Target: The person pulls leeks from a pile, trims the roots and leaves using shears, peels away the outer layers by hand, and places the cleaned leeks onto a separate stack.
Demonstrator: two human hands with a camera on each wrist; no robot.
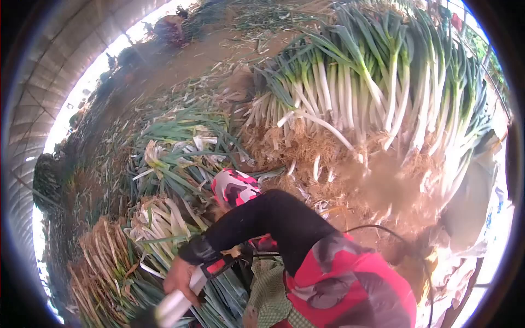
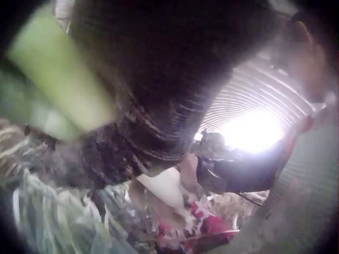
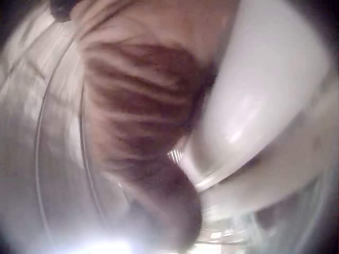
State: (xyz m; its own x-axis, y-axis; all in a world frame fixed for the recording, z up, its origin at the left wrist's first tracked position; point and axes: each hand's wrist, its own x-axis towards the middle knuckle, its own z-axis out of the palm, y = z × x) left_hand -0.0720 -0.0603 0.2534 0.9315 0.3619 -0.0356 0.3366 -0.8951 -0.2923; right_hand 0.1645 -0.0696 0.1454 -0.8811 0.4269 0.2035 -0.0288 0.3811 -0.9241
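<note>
My bare right hand (image 1: pixel 183 279) grips the white shank of a leek (image 1: pixel 174 309) low in the head view. Close up in the right wrist view, its curled fingers (image 3: pixel 143 100) lie against the thick white stalk. My left hand (image 2: pixel 153 100), dark and textured as if gloved, fills much of the left wrist view. It crosses in front of a green stalk (image 2: pixel 69 79) and seems to hold it; a white shank shows beyond, at the right hand. In the head view only a dark blur (image 1: pixel 143 318) appears at the lower edge beside the leek.
A long row of upright leeks (image 1: pixel 377 82) with roots fills the upper right. Left of me lie heaped leek bundles (image 1: pixel 164 224) and cut leaves. Loose trimmings cover the brown ground (image 1: pixel 219 49). A black cable (image 1: pixel 377 226) curves past my camouflage jacket (image 1: pixel 350 279).
</note>
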